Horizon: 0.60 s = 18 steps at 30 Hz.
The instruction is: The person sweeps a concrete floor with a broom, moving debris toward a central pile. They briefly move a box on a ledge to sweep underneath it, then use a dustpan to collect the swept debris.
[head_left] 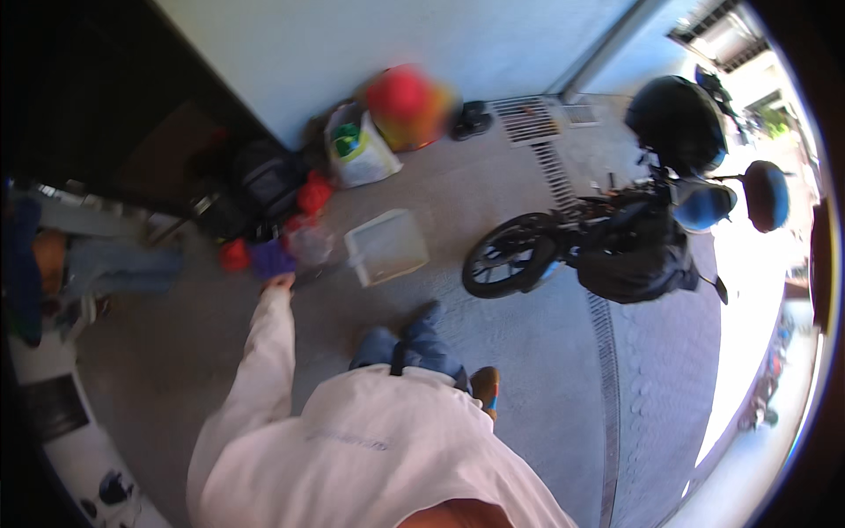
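My left arm, in a pale long sleeve, stretches forward to the left of my body. My left hand (280, 281) is small and blurred, its fingers seemingly closed at the near edge of a purple item (273, 258); what they grip cannot be made out. Just beyond are a clear plastic bag (310, 243) and red bundles, one of them a red bag (314, 193). To the right of these, a shallow whitish plastic bin (387, 247) lies on the floor. My right hand is out of view.
A dark backpack (267, 180), a white bag with green contents (359, 150) and a red-yellow bundle (407, 106) line the wall. Dark shoes (472, 121) lie near a floor grate (526, 121). A motorcycle (563, 242) stands right. At far left is another person's jeans-clad leg (123, 264).
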Tool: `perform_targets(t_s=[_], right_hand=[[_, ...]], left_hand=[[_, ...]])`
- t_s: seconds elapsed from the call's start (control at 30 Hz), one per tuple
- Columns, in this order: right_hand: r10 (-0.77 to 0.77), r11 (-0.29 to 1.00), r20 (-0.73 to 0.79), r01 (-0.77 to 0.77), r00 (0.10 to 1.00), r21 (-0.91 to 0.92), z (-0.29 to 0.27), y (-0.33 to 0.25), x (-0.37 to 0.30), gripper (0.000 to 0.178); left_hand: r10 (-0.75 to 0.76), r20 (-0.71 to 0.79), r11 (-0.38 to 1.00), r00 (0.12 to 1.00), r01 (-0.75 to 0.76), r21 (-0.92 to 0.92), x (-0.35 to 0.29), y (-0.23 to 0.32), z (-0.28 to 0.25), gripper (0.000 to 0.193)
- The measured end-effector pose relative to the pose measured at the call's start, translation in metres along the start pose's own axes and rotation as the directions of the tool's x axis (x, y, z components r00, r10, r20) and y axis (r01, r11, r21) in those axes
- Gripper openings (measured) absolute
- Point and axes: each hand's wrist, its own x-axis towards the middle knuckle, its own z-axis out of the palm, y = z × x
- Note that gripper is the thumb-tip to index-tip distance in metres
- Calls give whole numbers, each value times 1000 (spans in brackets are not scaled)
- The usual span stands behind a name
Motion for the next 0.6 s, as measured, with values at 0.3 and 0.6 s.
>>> perform_targets(t_s=[0.3,0.6], right_hand=[[-59,934,-187,-11,981,-356,-13,17,-56,25],[-378,558,116,326,919,-763,52,-58,-99,32]], left_hand=[[-653,188,695,734,679,-237,-204,-293,-47,36],[-902,181,193,393,739,-645,-490,-496,-111,31]])
